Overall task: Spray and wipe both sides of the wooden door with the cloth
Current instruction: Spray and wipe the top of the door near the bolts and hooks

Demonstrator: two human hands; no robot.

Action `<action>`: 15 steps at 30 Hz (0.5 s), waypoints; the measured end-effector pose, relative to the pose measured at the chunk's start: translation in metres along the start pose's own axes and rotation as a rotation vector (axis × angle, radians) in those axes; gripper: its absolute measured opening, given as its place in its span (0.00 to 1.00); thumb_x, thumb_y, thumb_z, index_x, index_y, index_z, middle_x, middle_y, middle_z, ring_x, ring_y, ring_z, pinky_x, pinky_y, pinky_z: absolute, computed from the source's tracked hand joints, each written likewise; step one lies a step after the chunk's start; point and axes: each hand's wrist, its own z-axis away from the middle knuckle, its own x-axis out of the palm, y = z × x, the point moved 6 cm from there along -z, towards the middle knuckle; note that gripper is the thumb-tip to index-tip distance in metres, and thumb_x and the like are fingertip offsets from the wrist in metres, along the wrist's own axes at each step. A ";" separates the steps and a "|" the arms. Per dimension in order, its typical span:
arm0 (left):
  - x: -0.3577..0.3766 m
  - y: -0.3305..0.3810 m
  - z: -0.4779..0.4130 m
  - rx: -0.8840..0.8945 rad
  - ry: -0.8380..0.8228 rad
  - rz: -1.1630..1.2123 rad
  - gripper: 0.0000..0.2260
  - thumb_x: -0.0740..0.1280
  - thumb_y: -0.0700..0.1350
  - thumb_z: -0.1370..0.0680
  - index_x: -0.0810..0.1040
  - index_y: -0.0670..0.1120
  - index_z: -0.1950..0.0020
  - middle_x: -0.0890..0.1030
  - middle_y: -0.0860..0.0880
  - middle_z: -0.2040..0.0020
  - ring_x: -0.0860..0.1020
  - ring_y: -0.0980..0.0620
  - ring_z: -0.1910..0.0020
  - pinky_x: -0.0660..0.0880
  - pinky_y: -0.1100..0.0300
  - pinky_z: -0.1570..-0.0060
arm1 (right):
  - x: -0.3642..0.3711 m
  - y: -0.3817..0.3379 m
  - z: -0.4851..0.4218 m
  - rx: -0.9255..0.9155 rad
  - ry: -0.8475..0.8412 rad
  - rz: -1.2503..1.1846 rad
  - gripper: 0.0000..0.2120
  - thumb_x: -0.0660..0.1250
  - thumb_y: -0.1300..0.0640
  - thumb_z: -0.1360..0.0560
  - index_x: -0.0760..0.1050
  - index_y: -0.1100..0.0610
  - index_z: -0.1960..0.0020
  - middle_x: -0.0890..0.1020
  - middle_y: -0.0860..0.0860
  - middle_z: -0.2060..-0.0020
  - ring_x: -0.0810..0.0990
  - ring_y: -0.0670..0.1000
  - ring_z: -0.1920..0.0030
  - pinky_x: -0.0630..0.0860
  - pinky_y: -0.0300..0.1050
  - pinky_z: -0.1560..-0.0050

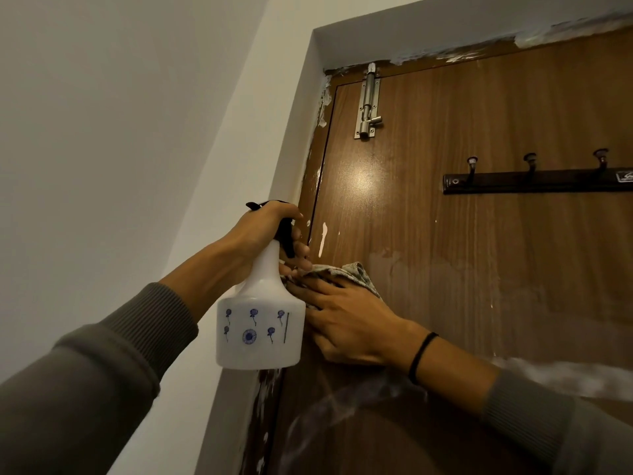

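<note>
The brown wooden door (479, 255) fills the right of the head view, shut in its frame. My left hand (263, 234) grips the black trigger head of a white spray bottle (260, 323) with blue flower prints, held up close to the door's left edge. My right hand (346, 323) lies flat with straight fingers on a grey cloth (352, 272) and presses it against the door just right of the bottle. Most of the cloth is hidden under the hand. Wet streaks and a shiny patch show on the door above and beside the cloth.
A metal slide bolt (368, 104) sits near the door's top left. A dark rack of hooks (534, 183) is screwed to the door at the upper right. The white wall (120, 149) runs along the left. Paint smears mark the door frame (317, 149).
</note>
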 end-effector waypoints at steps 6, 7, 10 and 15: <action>0.001 0.002 0.007 0.003 0.027 -0.043 0.15 0.64 0.50 0.19 0.78 0.42 0.61 0.83 0.44 0.66 0.81 0.44 0.64 0.80 0.55 0.64 | -0.001 0.008 0.004 0.099 0.057 0.051 0.29 0.52 0.44 0.19 0.57 0.50 0.19 0.58 0.52 0.19 0.55 0.55 0.19 0.56 0.60 0.21; 0.000 0.002 0.008 -0.004 0.026 -0.037 0.15 0.64 0.49 0.19 0.78 0.42 0.61 0.83 0.43 0.65 0.82 0.43 0.64 0.80 0.55 0.64 | -0.005 0.014 0.005 0.149 0.084 0.047 0.28 0.53 0.44 0.18 0.59 0.49 0.19 0.58 0.52 0.19 0.56 0.56 0.20 0.59 0.61 0.23; 0.002 0.000 0.009 -0.034 -0.026 -0.035 0.15 0.63 0.49 0.19 0.76 0.41 0.60 0.83 0.41 0.64 0.85 0.40 0.62 0.82 0.55 0.67 | -0.028 0.050 0.025 0.346 0.216 0.075 0.25 0.51 0.43 0.17 0.64 0.47 0.22 0.62 0.52 0.20 0.59 0.55 0.21 0.62 0.61 0.24; 0.001 -0.002 0.007 -0.021 -0.030 0.005 0.15 0.62 0.50 0.18 0.76 0.42 0.61 0.82 0.43 0.65 0.85 0.41 0.63 0.82 0.57 0.68 | -0.060 0.104 0.092 0.835 0.421 0.104 0.25 0.48 0.45 0.16 0.58 0.44 0.20 0.58 0.50 0.19 0.49 0.52 0.18 0.50 0.58 0.20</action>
